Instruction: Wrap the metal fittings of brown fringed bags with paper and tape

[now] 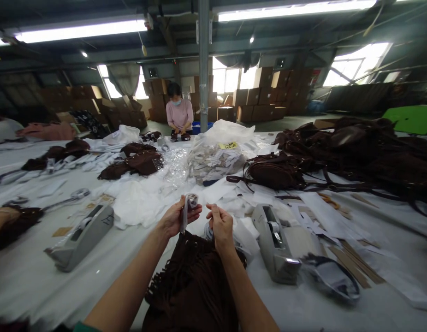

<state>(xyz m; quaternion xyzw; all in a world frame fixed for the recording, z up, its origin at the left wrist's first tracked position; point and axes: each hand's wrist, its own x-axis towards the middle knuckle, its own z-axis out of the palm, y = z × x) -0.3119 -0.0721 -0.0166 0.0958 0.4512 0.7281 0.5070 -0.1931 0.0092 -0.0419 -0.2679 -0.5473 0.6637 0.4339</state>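
Observation:
My left hand (174, 217) is closed around a small clear plastic-wrapped piece (187, 206) held upright over the table. My right hand (220, 224) is pinched shut just to its right, fingertips near the wrap; what it grips is too small to make out. Below both hands lies a dark brown fringed suede bag (192, 286), partly under my forearms.
Two grey tape dispensers (82, 235) (276, 240) flank me on the white table (33, 276). White paper and plastic bags (216, 152) cover the middle, brown bags (355, 152) pile at right. A person in pink (179, 115) works at the far end. Another person's arm (2, 219) shows at left.

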